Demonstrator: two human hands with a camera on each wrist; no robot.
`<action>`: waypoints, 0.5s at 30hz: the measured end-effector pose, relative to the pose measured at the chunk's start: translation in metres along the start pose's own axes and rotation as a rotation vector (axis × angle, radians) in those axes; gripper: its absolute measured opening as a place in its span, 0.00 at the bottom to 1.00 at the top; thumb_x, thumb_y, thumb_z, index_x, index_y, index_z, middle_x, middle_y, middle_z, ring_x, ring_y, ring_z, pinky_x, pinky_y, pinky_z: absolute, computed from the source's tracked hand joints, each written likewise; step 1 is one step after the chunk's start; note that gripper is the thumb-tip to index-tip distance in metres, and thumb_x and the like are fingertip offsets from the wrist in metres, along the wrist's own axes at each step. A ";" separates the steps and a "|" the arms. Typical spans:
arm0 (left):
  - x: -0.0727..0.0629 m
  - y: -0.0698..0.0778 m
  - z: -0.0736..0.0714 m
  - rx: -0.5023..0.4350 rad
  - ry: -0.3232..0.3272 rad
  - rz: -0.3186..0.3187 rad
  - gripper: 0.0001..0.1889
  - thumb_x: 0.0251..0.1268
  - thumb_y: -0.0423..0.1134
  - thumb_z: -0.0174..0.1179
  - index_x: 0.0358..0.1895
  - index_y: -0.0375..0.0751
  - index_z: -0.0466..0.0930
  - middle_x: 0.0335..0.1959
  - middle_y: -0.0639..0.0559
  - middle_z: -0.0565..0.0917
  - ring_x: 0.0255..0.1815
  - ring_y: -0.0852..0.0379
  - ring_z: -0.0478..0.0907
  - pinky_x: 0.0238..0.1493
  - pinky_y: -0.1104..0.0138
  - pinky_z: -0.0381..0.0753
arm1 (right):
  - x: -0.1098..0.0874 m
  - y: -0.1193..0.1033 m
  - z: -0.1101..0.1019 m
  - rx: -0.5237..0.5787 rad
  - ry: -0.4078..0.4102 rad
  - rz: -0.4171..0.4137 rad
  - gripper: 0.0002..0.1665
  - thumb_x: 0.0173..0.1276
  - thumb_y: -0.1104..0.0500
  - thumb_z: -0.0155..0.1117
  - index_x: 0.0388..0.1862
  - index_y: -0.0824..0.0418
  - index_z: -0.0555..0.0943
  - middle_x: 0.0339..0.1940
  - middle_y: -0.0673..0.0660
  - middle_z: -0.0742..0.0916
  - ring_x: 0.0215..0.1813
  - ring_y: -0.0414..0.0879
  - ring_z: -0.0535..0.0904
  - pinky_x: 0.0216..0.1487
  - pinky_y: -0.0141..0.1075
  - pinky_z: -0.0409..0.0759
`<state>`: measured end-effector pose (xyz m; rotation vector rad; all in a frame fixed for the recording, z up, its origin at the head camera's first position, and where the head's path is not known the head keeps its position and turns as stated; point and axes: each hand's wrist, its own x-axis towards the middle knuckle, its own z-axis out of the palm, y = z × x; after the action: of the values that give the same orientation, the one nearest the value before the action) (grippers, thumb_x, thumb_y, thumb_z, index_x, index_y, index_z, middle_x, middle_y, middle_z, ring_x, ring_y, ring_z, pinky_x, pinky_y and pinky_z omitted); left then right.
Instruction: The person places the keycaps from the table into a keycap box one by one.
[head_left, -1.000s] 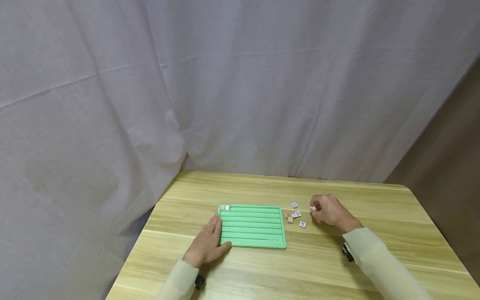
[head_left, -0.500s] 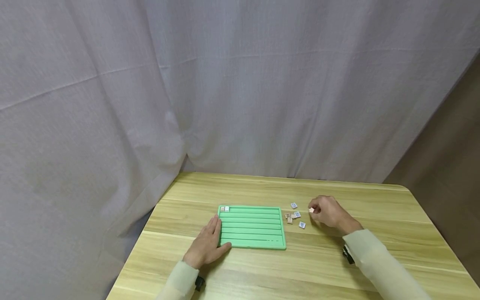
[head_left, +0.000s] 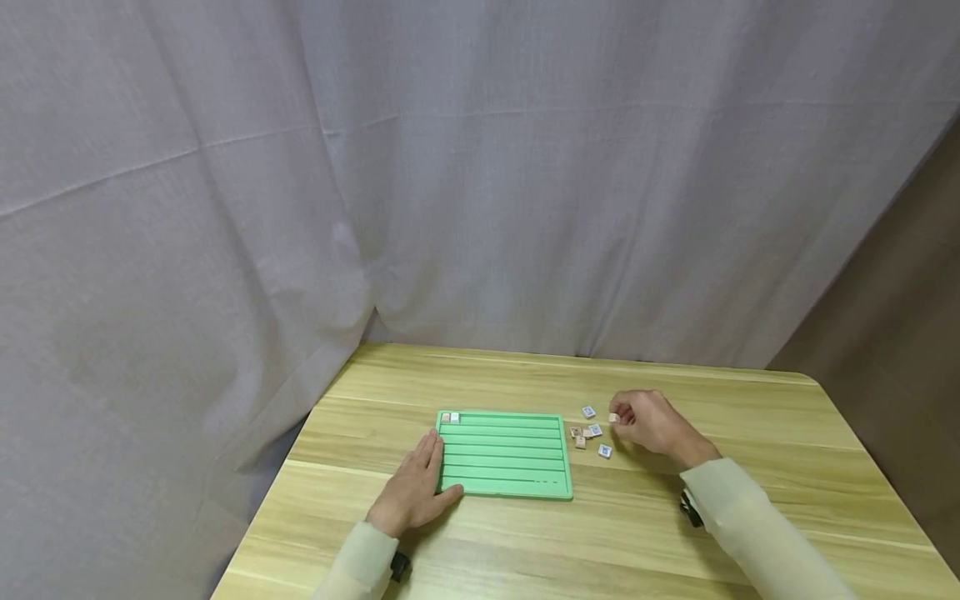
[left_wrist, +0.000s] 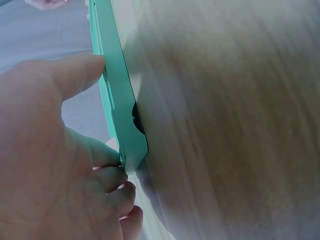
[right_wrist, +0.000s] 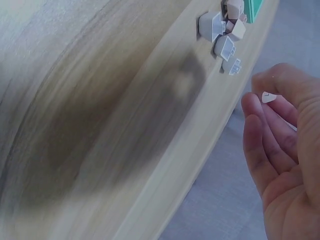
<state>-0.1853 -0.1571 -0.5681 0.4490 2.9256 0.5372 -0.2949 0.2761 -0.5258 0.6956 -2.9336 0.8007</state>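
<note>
My left hand rests along the left side of a green ridged tray, fingers straight, thumb at its front edge. In the left wrist view the thumb touches the tray's edge. Two small keycaps, one pinkish and one white, sit in the tray's far left corner. My right hand is raised over the table, right of the tray, pinching a pale keycap between thumb and finger. A dark mark shows on that keycap. Several loose keycaps, white-and-blue and beige, lie between tray and right hand.
The wooden table carries everything. Grey curtain hangs behind its far edge and on the left. In the right wrist view some white keycaps lie with their hollow undersides showing.
My right hand has shifted slightly left, toward the loose keycaps, with the pinched keycap turning between its fingers. The left hand, tray and loose keycaps stay put.
</note>
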 end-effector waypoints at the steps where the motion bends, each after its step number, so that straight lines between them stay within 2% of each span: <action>1: 0.000 0.000 0.000 -0.002 0.000 0.001 0.49 0.78 0.61 0.55 0.83 0.25 0.49 0.87 0.31 0.50 0.89 0.36 0.49 0.85 0.42 0.58 | 0.000 -0.001 0.001 0.002 -0.001 -0.002 0.05 0.64 0.67 0.75 0.37 0.60 0.87 0.33 0.50 0.89 0.37 0.39 0.84 0.36 0.31 0.85; 11: -0.001 0.000 -0.001 -0.007 -0.002 0.007 0.49 0.79 0.62 0.54 0.83 0.25 0.49 0.87 0.31 0.49 0.89 0.36 0.49 0.85 0.42 0.59 | 0.002 -0.006 0.006 -0.052 0.021 -0.078 0.08 0.64 0.66 0.76 0.42 0.66 0.90 0.34 0.52 0.90 0.35 0.37 0.84 0.35 0.30 0.86; 15: -0.001 0.001 -0.002 -0.011 0.001 0.007 0.49 0.79 0.61 0.54 0.83 0.25 0.49 0.87 0.31 0.49 0.89 0.36 0.49 0.86 0.42 0.58 | 0.006 -0.012 0.008 -0.031 0.008 -0.083 0.10 0.64 0.66 0.76 0.44 0.66 0.89 0.33 0.51 0.90 0.35 0.36 0.83 0.35 0.29 0.85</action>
<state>-0.1843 -0.1574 -0.5661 0.4573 2.9216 0.5535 -0.2942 0.2607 -0.5266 0.8044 -2.8814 0.7477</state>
